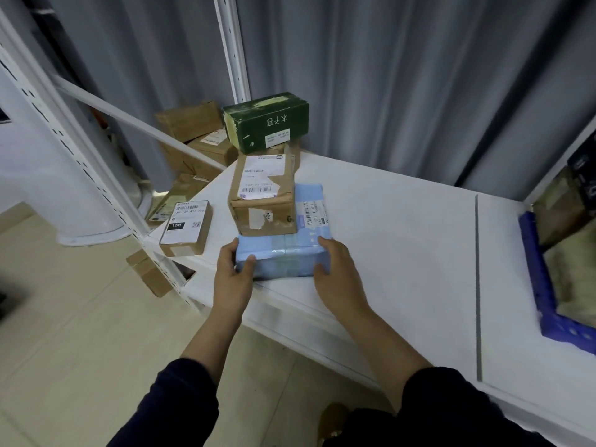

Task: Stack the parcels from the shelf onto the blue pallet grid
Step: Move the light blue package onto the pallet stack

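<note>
A flat light-blue parcel (283,253) lies on the white shelf board (403,240) near its front edge. My left hand (233,272) grips its near left corner and my right hand (335,269) grips its near right corner. A brown cardboard box (263,195) with white labels rests on the blue parcel's far half. Behind it sits a dark green box (267,125). A small brown box (187,227) with a "15H" label lies to the left. The blue pallet grid (545,295) shows at the right edge, with bagged items on it.
White perforated shelf uprights (106,195) and a diagonal brace (142,124) frame the left side. More brown boxes (193,137) are piled behind the brace, one (150,272) lower near the floor. Grey curtain hangs behind. Tiled floor lies at the lower left.
</note>
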